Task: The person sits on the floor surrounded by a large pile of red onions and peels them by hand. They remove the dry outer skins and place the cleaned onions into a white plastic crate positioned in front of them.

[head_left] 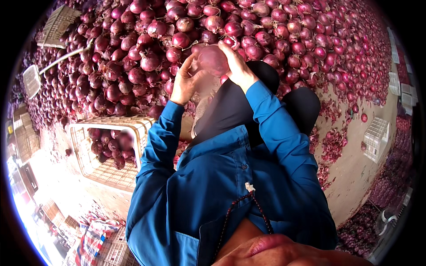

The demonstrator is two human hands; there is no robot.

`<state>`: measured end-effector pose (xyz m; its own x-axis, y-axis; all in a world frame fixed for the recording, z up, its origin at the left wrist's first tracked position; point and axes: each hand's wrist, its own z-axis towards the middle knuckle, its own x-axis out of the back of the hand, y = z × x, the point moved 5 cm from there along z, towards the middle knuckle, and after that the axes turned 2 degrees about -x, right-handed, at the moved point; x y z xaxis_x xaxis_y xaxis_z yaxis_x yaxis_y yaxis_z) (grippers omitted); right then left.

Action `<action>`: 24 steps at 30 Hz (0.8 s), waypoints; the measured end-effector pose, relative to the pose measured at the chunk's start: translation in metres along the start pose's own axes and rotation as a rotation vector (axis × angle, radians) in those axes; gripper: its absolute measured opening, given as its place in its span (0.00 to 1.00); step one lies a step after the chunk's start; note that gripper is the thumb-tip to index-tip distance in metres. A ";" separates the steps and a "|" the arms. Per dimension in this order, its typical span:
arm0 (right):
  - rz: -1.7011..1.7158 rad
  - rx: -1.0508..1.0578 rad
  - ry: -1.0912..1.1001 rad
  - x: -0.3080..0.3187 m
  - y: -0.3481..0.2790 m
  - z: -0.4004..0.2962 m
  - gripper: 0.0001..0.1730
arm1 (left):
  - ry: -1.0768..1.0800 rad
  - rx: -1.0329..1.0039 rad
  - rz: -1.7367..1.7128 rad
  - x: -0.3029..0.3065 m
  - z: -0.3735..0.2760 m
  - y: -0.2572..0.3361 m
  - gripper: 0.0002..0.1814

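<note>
A large red onion [213, 61], somewhat blurred, is held between my two hands at the edge of a big onion heap [149, 63]. My right hand [238, 68] grips its right side, fingers extended along the skin. On the opposite side my left hand [187, 81] has its thumb and curled fingers against the onion; blur hides the exact contact. Below my left forearm, a cream plastic crate [106, 176] lies tipped with its mouth facing me, and several red onions [108, 146] are inside it.
A long-handled scoop [32, 81] rests on the heap at left, near another plastic crate [60, 26]. On the right, a white crate [376, 139] stands on the floor [352, 179] beside loose onion skins [333, 143]. Striped sheeting [91, 241] lies over crates at lower left.
</note>
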<state>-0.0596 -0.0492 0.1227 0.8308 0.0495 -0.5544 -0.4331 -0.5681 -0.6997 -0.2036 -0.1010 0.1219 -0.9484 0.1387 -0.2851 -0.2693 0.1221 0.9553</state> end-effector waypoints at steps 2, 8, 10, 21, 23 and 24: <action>0.106 -0.072 0.047 -0.003 -0.007 -0.016 0.27 | 0.098 -0.025 0.035 -0.004 -0.003 0.004 0.25; 0.153 -0.005 0.013 -0.006 -0.009 -0.027 0.27 | 0.227 -0.500 0.609 -0.050 -0.022 0.056 0.21; 0.119 -0.018 0.031 -0.010 -0.009 -0.031 0.26 | 0.312 -0.545 0.884 -0.058 -0.025 0.069 0.16; 0.195 -0.051 -0.085 0.003 -0.004 -0.029 0.29 | 0.335 -0.099 0.300 0.022 -0.027 0.012 0.05; 0.214 -0.144 -0.241 0.016 0.006 -0.019 0.32 | 0.323 -0.171 0.547 0.030 -0.029 0.015 0.05; 0.256 -0.171 -0.274 0.016 0.008 -0.016 0.31 | 0.318 -0.328 0.771 0.024 -0.030 0.025 0.07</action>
<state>-0.0440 -0.0662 0.1154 0.5698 0.0922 -0.8166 -0.5305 -0.7177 -0.4512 -0.2385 -0.1245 0.1414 -0.8737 -0.2192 0.4343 0.4743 -0.1857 0.8605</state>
